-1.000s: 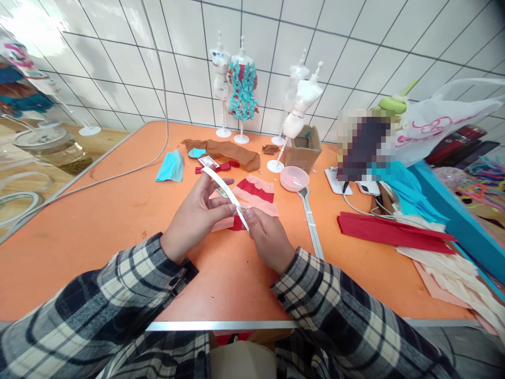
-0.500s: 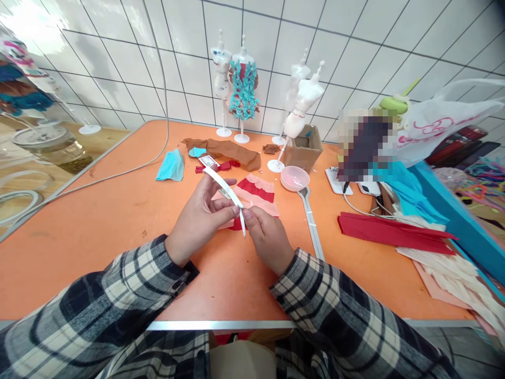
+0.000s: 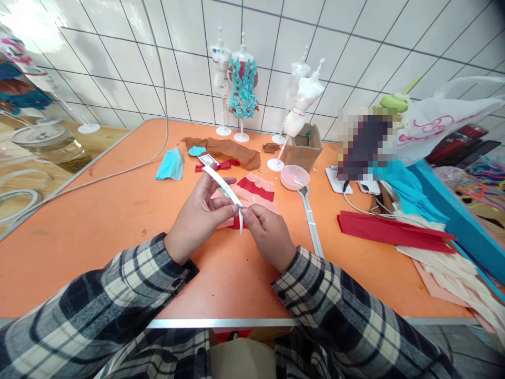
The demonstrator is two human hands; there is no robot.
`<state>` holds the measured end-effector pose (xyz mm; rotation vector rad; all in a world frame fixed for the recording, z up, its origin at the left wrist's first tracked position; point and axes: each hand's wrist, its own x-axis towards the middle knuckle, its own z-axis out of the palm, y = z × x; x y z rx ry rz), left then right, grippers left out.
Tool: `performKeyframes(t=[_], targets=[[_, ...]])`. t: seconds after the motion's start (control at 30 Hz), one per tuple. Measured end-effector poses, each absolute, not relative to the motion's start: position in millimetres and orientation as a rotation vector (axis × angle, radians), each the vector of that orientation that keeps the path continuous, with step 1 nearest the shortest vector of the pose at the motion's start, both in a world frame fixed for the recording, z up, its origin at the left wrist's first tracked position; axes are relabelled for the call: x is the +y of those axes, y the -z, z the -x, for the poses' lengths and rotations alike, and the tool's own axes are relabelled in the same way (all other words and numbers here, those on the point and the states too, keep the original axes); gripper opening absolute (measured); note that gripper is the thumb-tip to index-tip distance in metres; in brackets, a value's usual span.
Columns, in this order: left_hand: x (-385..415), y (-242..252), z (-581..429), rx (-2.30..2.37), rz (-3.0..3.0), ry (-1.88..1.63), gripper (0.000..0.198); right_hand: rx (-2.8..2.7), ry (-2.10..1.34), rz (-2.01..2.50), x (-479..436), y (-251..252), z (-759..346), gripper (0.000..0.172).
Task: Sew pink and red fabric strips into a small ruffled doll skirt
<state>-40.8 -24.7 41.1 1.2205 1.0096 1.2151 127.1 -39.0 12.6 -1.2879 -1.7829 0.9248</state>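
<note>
A narrow white strip [image 3: 220,182] runs slantwise between my hands in the head view, its short tail hanging below the fingertips. My left hand [image 3: 197,218] is closed on it, thumb pressing near the lower end. The fingertips of my right hand [image 3: 271,231] pinch at the same spot, where the strip bends. What exactly sits between those tips is too small to make out. Under and behind the hands lies a pink and red piece of cloth [image 3: 257,189], partly hidden by them. A small printed card [image 3: 208,160] rests beyond my left fingers.
White mini dress forms [image 3: 303,102] stand at the back, one covered in turquoise pieces [image 3: 243,89]. Nearby are a cardboard box [image 3: 303,150], a pink bowl [image 3: 294,177], long grey tweezers [image 3: 311,221] and brown cloth [image 3: 236,150]. Red cloth [image 3: 394,231] lies right; a cable [image 3: 163,105] crosses left.
The strip's hanging tail has swung slightly left and up. My fingers keep nearly the same pinch, and the view has shifted very little.
</note>
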Motion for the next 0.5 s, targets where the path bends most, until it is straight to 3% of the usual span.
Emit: performKeyframes(t=[0.23,0.5], targets=[[-22.9,-40.1,41.1,1.030,-1.235,-1.218,0.077,-1.774,-0.907,1.305,-39.2,-13.2,-126.9,0.035],[-23.9,-39.8,40.2,1.021,-1.191,-1.218,0.077,-1.805,-0.881,1.302,-38.3,-12.0,-128.0,0.035]])
